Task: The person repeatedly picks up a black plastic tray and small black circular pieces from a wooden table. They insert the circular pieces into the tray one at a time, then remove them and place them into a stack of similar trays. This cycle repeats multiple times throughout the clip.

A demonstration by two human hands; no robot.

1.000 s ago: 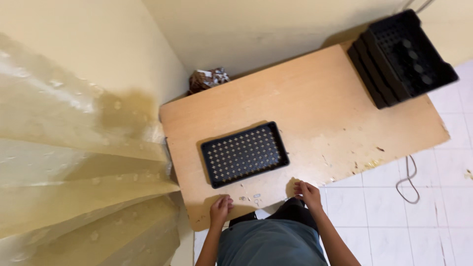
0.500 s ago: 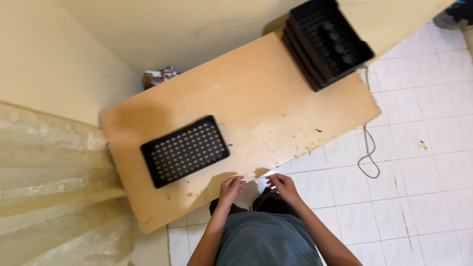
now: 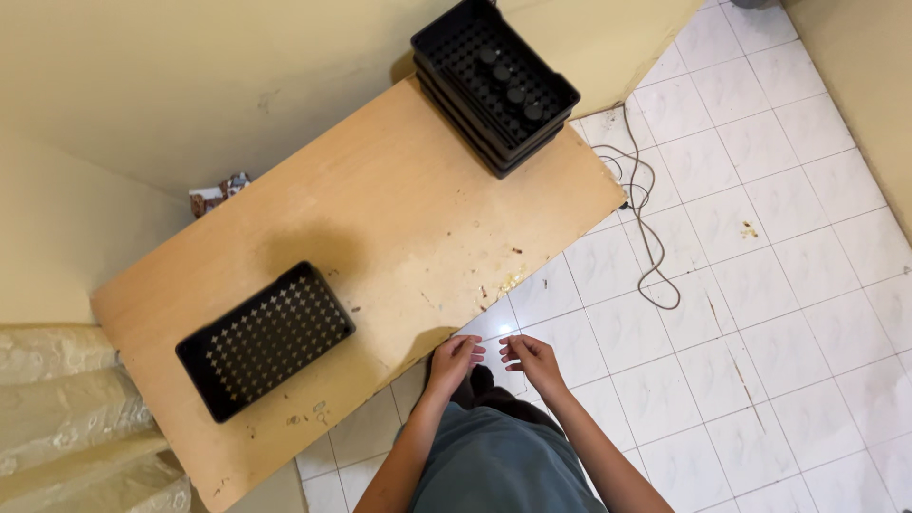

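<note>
Both hands hung empty in front of the person's waist, just off the near edge of the table. The left hand (image 3: 454, 359) had its fingers loosely spread and pointing toward the right hand (image 3: 532, 357), whose fingers were likewise open and relaxed; the fingertips of the two came close together without clearly touching, and neither pinched anything. Just beyond the left hand lay the edge of the wooden table (image 3: 399, 209), scuffed and dotted with small crumbs of debris. Farther out to the left of the hands, a black perforated tray (image 3: 266, 340) lay flat on the tabletop, well apart from both hands. At the far end, beyond the hands, stood a stack of black crates (image 3: 494, 81). To the right, a thin cable (image 3: 646, 228) trailed across the white tiled floor (image 3: 760, 285).
</note>
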